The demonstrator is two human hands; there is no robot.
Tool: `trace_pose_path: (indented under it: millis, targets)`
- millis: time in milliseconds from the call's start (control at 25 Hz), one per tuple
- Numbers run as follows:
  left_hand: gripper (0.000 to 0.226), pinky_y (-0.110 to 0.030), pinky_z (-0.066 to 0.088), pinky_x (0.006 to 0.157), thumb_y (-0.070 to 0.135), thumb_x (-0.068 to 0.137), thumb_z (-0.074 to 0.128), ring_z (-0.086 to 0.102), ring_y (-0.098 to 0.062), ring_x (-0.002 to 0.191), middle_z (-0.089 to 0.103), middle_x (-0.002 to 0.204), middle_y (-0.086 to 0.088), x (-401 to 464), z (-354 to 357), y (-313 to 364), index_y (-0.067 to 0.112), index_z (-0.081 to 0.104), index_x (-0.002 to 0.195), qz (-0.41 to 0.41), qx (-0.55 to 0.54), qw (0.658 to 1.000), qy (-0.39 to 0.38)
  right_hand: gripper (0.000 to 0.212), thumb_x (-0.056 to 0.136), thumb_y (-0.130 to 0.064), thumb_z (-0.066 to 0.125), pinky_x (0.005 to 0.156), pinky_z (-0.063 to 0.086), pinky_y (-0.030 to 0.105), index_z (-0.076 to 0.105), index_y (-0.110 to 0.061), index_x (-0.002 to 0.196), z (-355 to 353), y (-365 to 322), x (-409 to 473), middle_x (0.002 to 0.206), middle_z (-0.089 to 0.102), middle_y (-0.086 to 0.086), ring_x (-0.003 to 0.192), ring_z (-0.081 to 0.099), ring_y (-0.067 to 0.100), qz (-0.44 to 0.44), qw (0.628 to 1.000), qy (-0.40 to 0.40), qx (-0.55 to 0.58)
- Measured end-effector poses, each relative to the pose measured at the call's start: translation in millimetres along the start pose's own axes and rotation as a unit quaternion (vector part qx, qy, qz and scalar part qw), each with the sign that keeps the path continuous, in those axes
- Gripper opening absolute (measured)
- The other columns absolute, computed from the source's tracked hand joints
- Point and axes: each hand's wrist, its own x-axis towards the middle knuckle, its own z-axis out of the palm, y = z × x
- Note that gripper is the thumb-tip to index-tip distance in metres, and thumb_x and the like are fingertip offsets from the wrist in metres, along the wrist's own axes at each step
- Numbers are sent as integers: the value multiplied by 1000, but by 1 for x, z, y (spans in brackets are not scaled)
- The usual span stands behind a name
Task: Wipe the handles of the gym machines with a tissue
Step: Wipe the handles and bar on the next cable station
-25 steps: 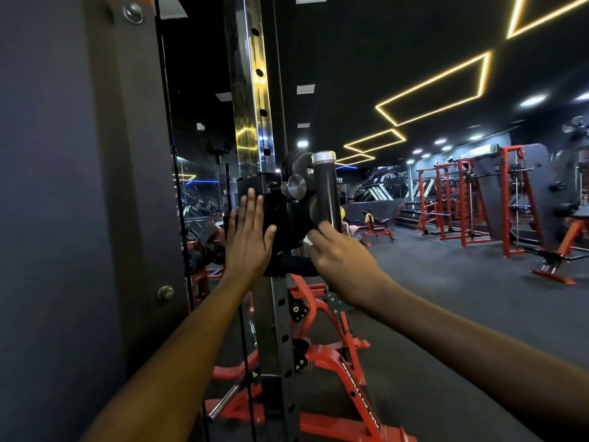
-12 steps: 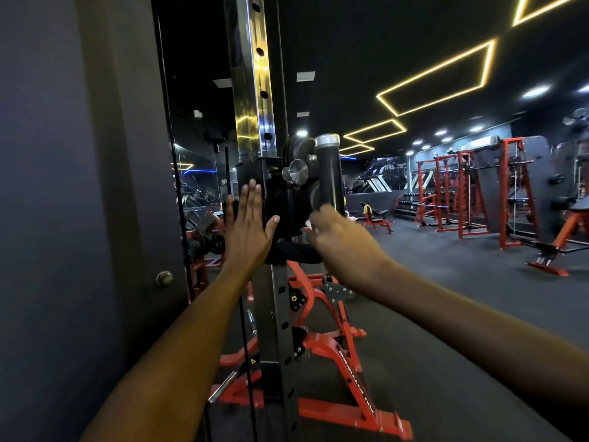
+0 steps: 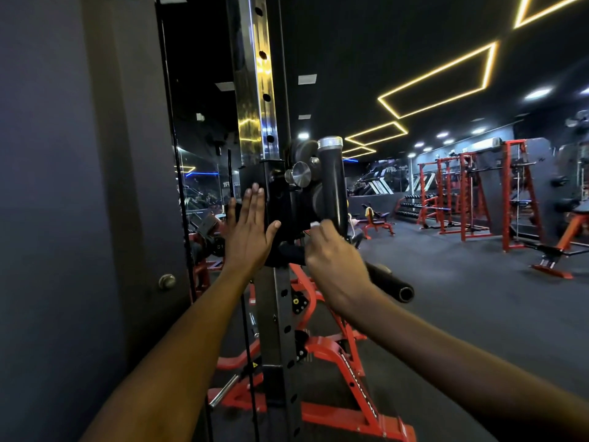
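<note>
The right hand (image 3: 334,263) is curled around a white tissue (image 3: 315,224), a scrap of which peeks out above the knuckles, pressed against the bottom of the upright black handle (image 3: 331,186). The left hand (image 3: 250,231) lies flat, fingers straight, against the black carriage (image 3: 283,202) on the steel post (image 3: 255,74).

Hands at upright post, frame centre

Left hand (image 3: 247,229) flat on carriage (image 3: 280,205) left of handle (image 3: 332,183); right hand (image 3: 333,264) with tissue (image 3: 315,224) at handle's base; wall (image 3: 63,218) far left; racks (image 3: 462,193) behind, right.
</note>
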Motion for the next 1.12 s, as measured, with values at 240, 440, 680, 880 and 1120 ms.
trace_pose_path:
  millis: [240, 440, 680, 880, 1120]
  targets:
    - [71, -34, -25, 113, 55, 96, -1, -3, -19, 149, -6, 161, -6, -1, 5, -4, 9, -5, 150, 10, 7, 1000, 8, 31, 91, 1, 46, 88, 45, 34, 49, 4, 122, 22, -32, 25, 123, 46, 19, 119, 37, 29, -28, 989, -137, 42]
    - [69, -33, -27, 112, 53, 97, 2, -2, -19, 149, -6, 159, -5, -2, 4, -5, 8, -4, 149, 12, 8, 1000, 16, 23, 92, -8, 47, 90, 40, 36, 59, -5, 111, -5, -11, 19, 114, 58, 12, 109, 51, 28, -29, 992, -115, -49]
    - [68, -32, -31, 110, 51, 95, 0, -11, -15, 146, -11, 157, -4, -3, -2, -4, 9, -9, 148, 21, 21, 1000, 7, 29, 95, 0, 38, 79, 46, 36, 56, -2, 118, 0, -15, 45, 117, 56, 15, 108, 57, 31, -36, 978, -198, -46]
    - [69, -34, -31, 109, 53, 92, -8, -19, -14, 145, -20, 158, -2, -4, -4, -6, 13, -17, 147, 20, 27, 999, -12, 34, 80, -1, 34, 71, 52, 35, 67, 0, 85, -2, 16, 13, 89, 64, 14, 82, 64, 29, -188, 978, -83, -39]
    - [65, -31, -33, 107, 50, 92, -7, -18, -12, 145, -21, 157, -1, -3, -8, -6, 14, -20, 145, 27, 5, 999, -22, 30, 84, -2, 53, 75, 50, 33, 59, 0, 114, 1, 4, 16, 111, 56, 14, 103, 54, 27, -121, 988, -91, -37]
